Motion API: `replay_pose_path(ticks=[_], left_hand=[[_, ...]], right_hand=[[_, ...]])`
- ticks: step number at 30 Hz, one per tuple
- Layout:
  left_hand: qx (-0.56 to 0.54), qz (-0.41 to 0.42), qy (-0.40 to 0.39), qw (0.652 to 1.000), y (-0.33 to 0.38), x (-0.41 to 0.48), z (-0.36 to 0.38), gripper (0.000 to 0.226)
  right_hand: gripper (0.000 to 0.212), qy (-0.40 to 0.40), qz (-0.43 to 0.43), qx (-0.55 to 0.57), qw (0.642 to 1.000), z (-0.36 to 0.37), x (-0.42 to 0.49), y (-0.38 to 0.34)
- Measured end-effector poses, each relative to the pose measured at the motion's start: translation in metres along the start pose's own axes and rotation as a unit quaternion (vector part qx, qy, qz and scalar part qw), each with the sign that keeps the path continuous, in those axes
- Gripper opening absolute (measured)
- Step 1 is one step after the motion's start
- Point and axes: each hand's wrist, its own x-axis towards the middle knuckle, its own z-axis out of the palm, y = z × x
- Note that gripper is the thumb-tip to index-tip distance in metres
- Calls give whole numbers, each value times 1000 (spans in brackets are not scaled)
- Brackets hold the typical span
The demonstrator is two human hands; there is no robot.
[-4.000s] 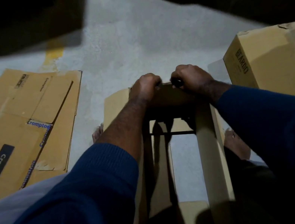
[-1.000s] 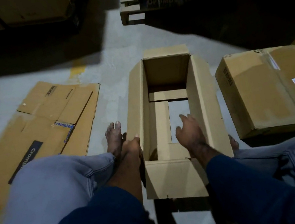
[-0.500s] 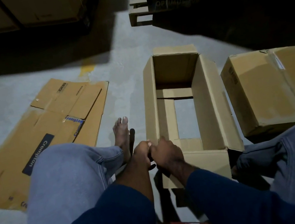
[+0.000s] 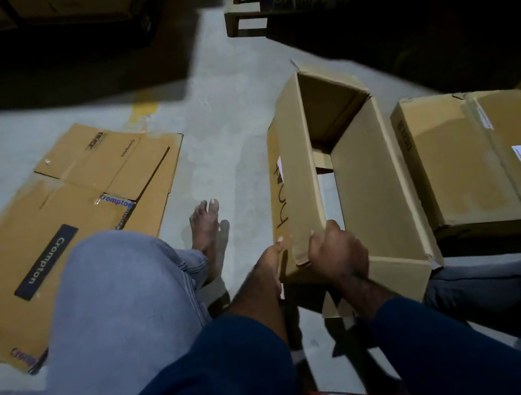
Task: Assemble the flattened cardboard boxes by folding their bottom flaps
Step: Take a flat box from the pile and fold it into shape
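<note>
An open brown cardboard box (image 4: 370, 178) stands on the floor in front of me, tilted up on its right side, with its left wall raised. Its bottom flaps show inside with a gap of floor between them. My right hand (image 4: 335, 253) grips the near left corner of the box, fingers curled over the wall's edge. My left hand (image 4: 272, 259) presses against the outside of the same corner; its thumb shows, its fingers are hidden behind the wall. A pile of flattened boxes (image 4: 60, 232) printed "Crompton" lies on the floor to the left.
A closed box (image 4: 474, 156) with a fragile label stands just right of the open one. A wooden pallet (image 4: 243, 1) with stacked boxes is at the back. My bare left foot (image 4: 206, 231) rests on the concrete floor (image 4: 222, 127) between pile and box. My knees fill the foreground.
Four seconds ago both hands pushed down inside the box at its far end. Since then they drew back to the near left corner, and the box has tipped up and turned to the right.
</note>
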Motion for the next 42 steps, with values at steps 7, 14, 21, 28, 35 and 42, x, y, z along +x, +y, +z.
replay_pose_path(ticks=[7,14,21,28,35,42], left_hand=[[-46,6,-10,999,-5,24,6,46],[-92,19,-4,996,-6,56,-2,66],[-248,54,-40,966,-8,68,-4,55],[-301,77,32,950,-15,74,-9,65],[-424,214,40,879,16,102,-37,45],[-385,369,48,845,89,42,-49,73]], right_hand=[[34,25,7,58,998,-16,8,23],[32,60,-18,99,993,-36,19,11],[25,105,-5,209,972,-55,31,4],[27,107,-52,226,967,-65,35,-14],[24,86,-46,346,933,-63,33,-39],[26,88,-4,615,784,-88,70,-66]])
